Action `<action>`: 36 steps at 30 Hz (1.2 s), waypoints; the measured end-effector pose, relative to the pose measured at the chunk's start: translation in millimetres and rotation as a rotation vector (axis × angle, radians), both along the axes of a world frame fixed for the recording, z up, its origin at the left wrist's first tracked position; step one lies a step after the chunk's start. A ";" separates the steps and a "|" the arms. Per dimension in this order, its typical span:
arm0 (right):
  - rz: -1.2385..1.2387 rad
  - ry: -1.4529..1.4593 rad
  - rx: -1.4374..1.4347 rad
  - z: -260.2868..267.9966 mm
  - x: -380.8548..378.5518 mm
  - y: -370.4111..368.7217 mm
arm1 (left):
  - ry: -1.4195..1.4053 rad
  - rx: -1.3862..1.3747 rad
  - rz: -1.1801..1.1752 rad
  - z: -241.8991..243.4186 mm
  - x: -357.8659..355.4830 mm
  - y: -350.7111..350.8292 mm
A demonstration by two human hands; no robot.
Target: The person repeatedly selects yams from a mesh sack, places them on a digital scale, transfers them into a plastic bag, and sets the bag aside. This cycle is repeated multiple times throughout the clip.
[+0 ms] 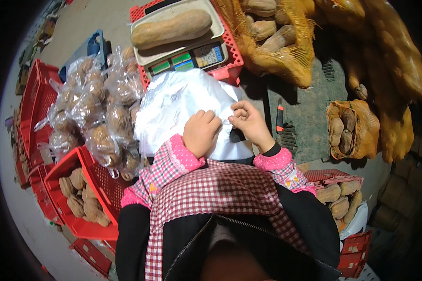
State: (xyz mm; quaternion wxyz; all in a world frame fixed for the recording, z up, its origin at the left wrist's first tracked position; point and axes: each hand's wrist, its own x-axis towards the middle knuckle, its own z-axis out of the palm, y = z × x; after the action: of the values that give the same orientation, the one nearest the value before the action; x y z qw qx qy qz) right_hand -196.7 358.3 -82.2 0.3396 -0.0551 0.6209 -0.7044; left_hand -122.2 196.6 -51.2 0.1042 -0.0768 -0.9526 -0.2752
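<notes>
A stack of clear plastic bags (176, 102) is spread in front of me, bright with glare. My left hand (201, 133) lies over the bags with its fingers curled on the film. At the right edge of the stack, my right hand (249, 123) pinches the film between thumb and fingers, close to the left fingertips. Just beyond the bags, a long butternut squash (172, 30) rests on the tray of a digital scale (214, 30). The scale sits on an upturned red plastic crate (235, 49).
Squashes in knotted plastic bags (88, 109) are piled at left, beside a red crate of squashes (98, 193). Orange mesh sacks (299, 66) of squashes stand at back right. A red-and-black handled tool (279, 117) lies on green cloth (309, 112). Another squash crate (334, 174) is at right.
</notes>
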 end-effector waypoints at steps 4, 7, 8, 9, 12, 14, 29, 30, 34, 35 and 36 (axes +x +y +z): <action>0.014 0.010 -0.040 -0.7 11.1 -4.4 | -0.093 0.213 -0.041 -4.1 10.0 -19.5; 0.014 0.074 -0.037 -6.2 15.7 -8.1 | -0.233 0.382 -0.068 -2.4 13.4 -32.5; 0.010 0.104 -0.044 -7.6 17.0 -9.9 | -0.298 0.441 -0.074 -0.3 13.9 -35.4; 0.013 0.155 0.024 -8.4 18.4 -12.2 | -0.316 0.466 -0.078 2.7 14.6 -37.7; -0.023 0.367 0.197 -4.1 25.8 -20.3 | -0.217 0.296 -0.119 15.8 22.0 -39.0; -0.011 0.461 0.254 1.9 30.8 -26.4 | -0.130 0.167 -0.173 26.4 31.6 -38.6; 0.541 0.462 0.081 53.1 37.0 -9.5 | 0.080 0.636 -0.067 54.4 56.2 -41.6; 0.622 0.316 0.153 56.8 36.1 -6.6 | 0.106 0.607 -0.104 53.8 53.2 -34.4; 0.248 -0.112 -0.563 65.4 20.6 26.5 | 0.115 0.486 -0.166 51.6 43.7 -17.3; 0.329 -0.214 -0.858 66.9 11.6 30.1 | 0.122 0.469 -0.170 50.5 41.7 -15.7; 0.327 -0.284 -0.952 70.0 7.3 33.7 | 0.109 0.459 -0.179 48.9 39.2 -14.4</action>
State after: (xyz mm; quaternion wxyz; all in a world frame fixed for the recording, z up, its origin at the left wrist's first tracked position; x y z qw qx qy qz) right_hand -189.4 392.0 -12.2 0.4633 -0.2037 0.1629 -0.8470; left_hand -83.1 182.3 -2.2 0.1455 -0.1499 -0.8475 -0.4879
